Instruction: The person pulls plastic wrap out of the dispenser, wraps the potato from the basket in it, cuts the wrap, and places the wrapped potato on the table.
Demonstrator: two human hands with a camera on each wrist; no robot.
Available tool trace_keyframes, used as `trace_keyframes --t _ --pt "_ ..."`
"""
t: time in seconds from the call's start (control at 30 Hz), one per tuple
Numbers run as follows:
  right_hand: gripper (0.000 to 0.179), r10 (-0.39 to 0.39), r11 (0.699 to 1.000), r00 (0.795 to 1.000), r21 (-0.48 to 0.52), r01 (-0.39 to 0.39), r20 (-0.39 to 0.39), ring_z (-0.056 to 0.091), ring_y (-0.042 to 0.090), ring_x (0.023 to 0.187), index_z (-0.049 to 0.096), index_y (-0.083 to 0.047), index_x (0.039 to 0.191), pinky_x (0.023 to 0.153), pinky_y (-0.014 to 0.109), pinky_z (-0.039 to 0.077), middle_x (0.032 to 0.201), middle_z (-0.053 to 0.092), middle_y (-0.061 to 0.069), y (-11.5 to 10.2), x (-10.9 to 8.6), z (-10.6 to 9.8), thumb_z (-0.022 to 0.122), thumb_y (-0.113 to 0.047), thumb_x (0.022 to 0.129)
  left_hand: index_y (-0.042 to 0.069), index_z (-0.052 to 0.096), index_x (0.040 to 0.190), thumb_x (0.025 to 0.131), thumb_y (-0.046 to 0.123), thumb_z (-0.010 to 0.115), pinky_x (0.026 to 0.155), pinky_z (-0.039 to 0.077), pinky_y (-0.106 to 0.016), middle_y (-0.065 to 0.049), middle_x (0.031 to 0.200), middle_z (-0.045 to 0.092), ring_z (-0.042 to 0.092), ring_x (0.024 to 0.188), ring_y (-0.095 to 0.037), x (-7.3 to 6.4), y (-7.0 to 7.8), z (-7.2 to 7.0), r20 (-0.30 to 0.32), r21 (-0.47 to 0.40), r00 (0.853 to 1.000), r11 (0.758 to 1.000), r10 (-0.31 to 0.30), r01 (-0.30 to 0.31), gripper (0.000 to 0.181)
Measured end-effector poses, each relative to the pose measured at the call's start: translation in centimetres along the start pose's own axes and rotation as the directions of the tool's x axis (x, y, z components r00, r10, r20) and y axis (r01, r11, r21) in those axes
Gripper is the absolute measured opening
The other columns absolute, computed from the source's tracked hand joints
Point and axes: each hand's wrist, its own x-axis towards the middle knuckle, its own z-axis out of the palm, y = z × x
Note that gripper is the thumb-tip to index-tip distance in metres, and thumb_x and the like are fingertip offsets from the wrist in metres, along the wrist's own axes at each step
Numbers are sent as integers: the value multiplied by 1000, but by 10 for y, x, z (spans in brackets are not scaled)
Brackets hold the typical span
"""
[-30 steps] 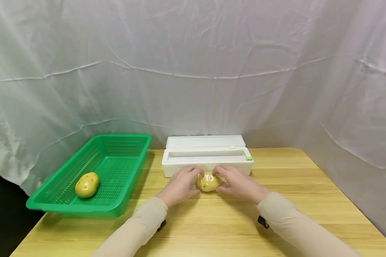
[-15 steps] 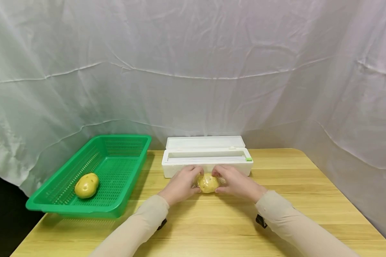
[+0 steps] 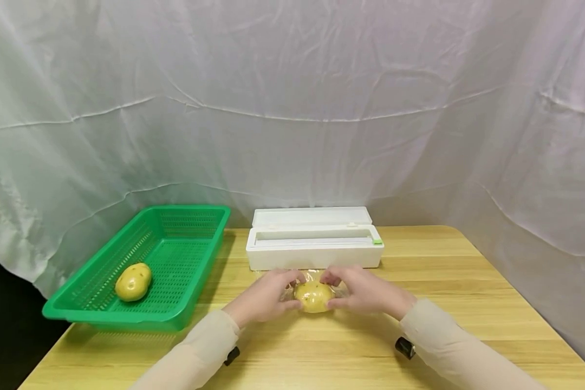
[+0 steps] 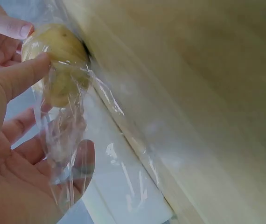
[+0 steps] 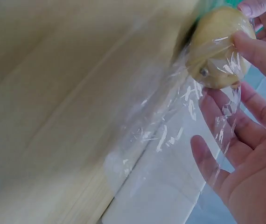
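Between the two hands, a yellow potato (image 3: 314,297) sits low over the wooden table, partly covered by clear plastic wrap (image 5: 170,126). The left hand (image 3: 265,297) holds its left side, with thumb and fingertips on the wrapped skin. On the opposite side the right hand (image 3: 365,291) holds it in the same way. In the left wrist view, loose wrap (image 4: 67,144) hangs in folds past the potato along the left hand's fingers. The right wrist view shows more film spreading out beside the right hand. How far the wrap goes underneath is hidden.
Just beyond the hands stands a white wrap dispenser box (image 3: 316,258), lid raised, with a green tab at its right end. To the left, a green plastic basket (image 3: 177,317) contains another potato (image 3: 133,282). Pale cloth (image 3: 292,157) hangs behind the table.
Both hands and the potato have shifted toward the person, away from the white box. More of the potato shows between the hands, whose fingers have spread slightly. Basket and box stay put.
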Motion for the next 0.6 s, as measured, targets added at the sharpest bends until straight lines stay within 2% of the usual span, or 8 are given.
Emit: trace_keyframes --t 0.13,0.3,0.47,0.6 --pt "45 8 1000 999 27 -9 35 72 17 113 70 -14 130 105 49 58 121 77 -3 -4 -4 -1 83 -38 94 12 70 128 93 24 85 93 59 -30 0 115 77 69 100 -11 -7 3 -3 35 -57 999 998 -1 3 40" --pt "44 0 998 998 63 -4 66 71 16 111 70 -13 129 103 48 58 119 76 -3 -8 -7 -3 82 -39 95 10 71 128 95 23 83 91 59 -31 -2 111 76 69 100 -13 -12 5 -6 76 -128 997 991 -23 32 37" --pt "42 -34 996 996 85 27 87 71 17 110 70 -12 129 101 48 59 119 78 -1 -9 -8 -4 78 -39 98 11 70 129 98 27 79 90 59 -29 -1 109 76 68 99 -11 -14 2 -8 120 -177 992 983 -33 54 36" --pt "39 -36 991 993 132 21 116 71 16 110 69 -11 128 101 47 59 118 78 -2 -8 -7 -6 75 -38 100 11 70 131 103 24 73 87 59 -25 -2 108 76 70 97 -9 -15 -2 -9 157 -234 987 970 -21 58 31"
